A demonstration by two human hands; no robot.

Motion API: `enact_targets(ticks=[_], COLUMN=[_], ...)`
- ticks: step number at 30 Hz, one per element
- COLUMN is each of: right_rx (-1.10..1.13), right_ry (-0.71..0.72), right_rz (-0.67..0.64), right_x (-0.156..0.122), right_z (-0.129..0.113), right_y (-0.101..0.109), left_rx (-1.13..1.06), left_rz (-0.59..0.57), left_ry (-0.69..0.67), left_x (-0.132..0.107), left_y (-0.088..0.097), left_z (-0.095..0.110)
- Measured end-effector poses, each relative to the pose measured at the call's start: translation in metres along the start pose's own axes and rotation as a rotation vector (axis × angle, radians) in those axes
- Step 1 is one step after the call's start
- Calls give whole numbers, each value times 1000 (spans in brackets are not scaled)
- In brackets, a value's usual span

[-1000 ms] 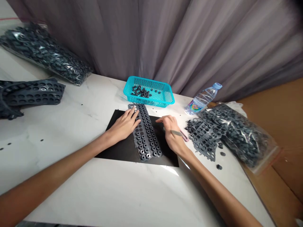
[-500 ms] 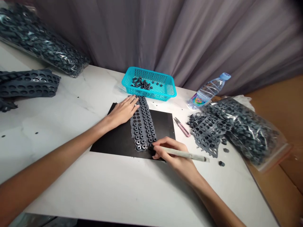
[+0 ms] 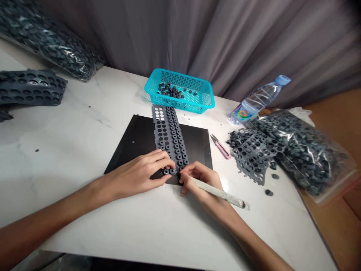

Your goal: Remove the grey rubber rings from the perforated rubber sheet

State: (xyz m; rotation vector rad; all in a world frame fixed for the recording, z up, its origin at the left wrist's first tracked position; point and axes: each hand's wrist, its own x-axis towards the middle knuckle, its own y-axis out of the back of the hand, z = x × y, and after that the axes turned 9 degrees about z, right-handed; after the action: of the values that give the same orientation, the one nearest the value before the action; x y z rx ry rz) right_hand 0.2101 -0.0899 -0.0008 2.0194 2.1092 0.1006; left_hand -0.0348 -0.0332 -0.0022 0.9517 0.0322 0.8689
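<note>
Pinching a pen-like tool (image 3: 217,193), the right hand (image 3: 208,180) faces the left hand (image 3: 145,170), spread over a strip (image 3: 169,132).

The grey strip (image 3: 170,131), far-left holes (image 3: 160,128) open, lies flat near a slanted tool (image 3: 220,193).

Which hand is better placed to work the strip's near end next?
Probably the right hand: it grips a pale tool at that end of the strip; the left hand shows no tool.

The left arm (image 3: 64,207) reaches in from eight o'clock, the left hand (image 3: 145,169) curved toward three. From five o'clock, the right hand (image 3: 205,182) points toward ten, thumb and forefinger pinched.
</note>
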Motion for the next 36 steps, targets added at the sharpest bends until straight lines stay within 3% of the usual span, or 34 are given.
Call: enact_targets(ticks=[10, 36], right_rx=[-6, -31], right_ry=[2, 26], right_rz=[-5, 7], right_x=[0, -1], right_z=[4, 4], right_y=[0, -3], left_rx=[-22, -65], left_rz=[65, 73], left_ry=[-22, 27], left_x=[3, 0], left_y=[-8, -12], left_z=[-2, -5])
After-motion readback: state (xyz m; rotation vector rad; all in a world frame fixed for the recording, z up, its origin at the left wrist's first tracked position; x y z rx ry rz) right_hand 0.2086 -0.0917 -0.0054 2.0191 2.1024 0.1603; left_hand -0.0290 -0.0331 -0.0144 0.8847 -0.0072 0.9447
